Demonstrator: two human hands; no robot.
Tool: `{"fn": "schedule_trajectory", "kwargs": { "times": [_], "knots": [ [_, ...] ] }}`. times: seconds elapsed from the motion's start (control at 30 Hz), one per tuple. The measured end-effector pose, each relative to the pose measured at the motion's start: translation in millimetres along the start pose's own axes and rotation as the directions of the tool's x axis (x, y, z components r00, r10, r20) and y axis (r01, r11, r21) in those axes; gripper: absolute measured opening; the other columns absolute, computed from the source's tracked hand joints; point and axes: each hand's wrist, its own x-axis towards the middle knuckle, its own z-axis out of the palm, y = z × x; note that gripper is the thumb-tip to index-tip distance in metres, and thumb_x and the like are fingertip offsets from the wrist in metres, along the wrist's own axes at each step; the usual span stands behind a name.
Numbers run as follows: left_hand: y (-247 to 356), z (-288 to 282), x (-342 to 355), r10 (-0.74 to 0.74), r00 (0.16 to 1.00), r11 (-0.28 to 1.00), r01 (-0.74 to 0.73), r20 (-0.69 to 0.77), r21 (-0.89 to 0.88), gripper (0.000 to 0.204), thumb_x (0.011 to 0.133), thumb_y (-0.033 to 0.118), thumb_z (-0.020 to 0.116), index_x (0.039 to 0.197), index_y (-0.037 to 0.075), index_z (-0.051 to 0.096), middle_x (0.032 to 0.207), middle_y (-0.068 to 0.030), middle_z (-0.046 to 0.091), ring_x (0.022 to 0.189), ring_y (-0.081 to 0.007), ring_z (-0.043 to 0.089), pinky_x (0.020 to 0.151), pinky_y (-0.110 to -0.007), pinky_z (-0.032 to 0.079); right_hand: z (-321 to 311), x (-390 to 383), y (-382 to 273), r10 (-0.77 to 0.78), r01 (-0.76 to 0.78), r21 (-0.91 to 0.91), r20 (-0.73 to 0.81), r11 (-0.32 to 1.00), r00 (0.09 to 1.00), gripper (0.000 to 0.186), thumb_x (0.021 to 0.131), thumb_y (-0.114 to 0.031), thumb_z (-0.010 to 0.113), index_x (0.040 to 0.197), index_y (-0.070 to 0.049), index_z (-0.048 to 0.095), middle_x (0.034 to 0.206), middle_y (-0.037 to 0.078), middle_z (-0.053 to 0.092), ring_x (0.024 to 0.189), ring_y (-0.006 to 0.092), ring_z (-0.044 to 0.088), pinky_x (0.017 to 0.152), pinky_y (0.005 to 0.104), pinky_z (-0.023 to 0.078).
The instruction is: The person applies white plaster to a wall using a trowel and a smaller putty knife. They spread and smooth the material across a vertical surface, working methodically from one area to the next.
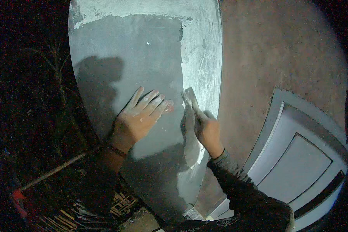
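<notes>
A tall pillar-like surface stands before me, with a smooth grey coat [154, 62] over most of it and a whitish band [201, 46] along its right side and top. My left hand [137, 116] lies on the grey part with its fingers stretched and spread, pale dust on them. By its fingertips is a small reddish patch. My right hand [209, 135] is closed around a putty knife [188, 94], its blade at the border between grey and white. Below the knife, a ragged darker strip runs down the border. The knife's handle is mostly hidden by my fingers.
To the right stretches a brownish wall [282, 50], with a grey panelled door [297, 166] in a frame at the lower right. At the lower left, a long stick [58, 170] slants beside a red object [19, 199] and slatted wooden pieces [123, 203]. The far left is dark, with faint plants.
</notes>
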Motion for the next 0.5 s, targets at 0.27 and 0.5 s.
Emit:
{"fn": "schedule_trajectory", "kwargs": {
  "times": [0.27,0.5],
  "knots": [
    [0,1,0,0.016,1.000,1.000,-0.016,0.005,0.019,0.040,0.093,0.022,0.059,0.131,0.011,0.064,0.135,-0.0074,0.064,0.135,-0.0248,0.054,0.121,-0.052,0.036,-64,203,-40,-0.238,0.196,-0.241,-0.162,0.951,0.958,0.029,0.094,-0.015,0.058,0.117,-0.013,0.076,0.091,0.026,0.070,0.082,0.0466,0.068,0.071,0.0514,0.055],
    [4,-2,-3,0.005,0.999,1.000,-0.005,0.041,0.004,0.041,0.095,0.023,0.058,0.133,0.011,0.062,0.138,-0.0073,0.062,0.137,-0.0237,0.052,0.121,-0.052,0.036,-61,201,-26,-0.337,0.292,-0.252,-0.158,0.923,0.928,0.025,0.094,-0.017,0.058,0.111,-0.009,0.076,0.092,0.024,0.070,0.082,0.0463,0.068,0.071,0.0520,0.054]
  ]
}}
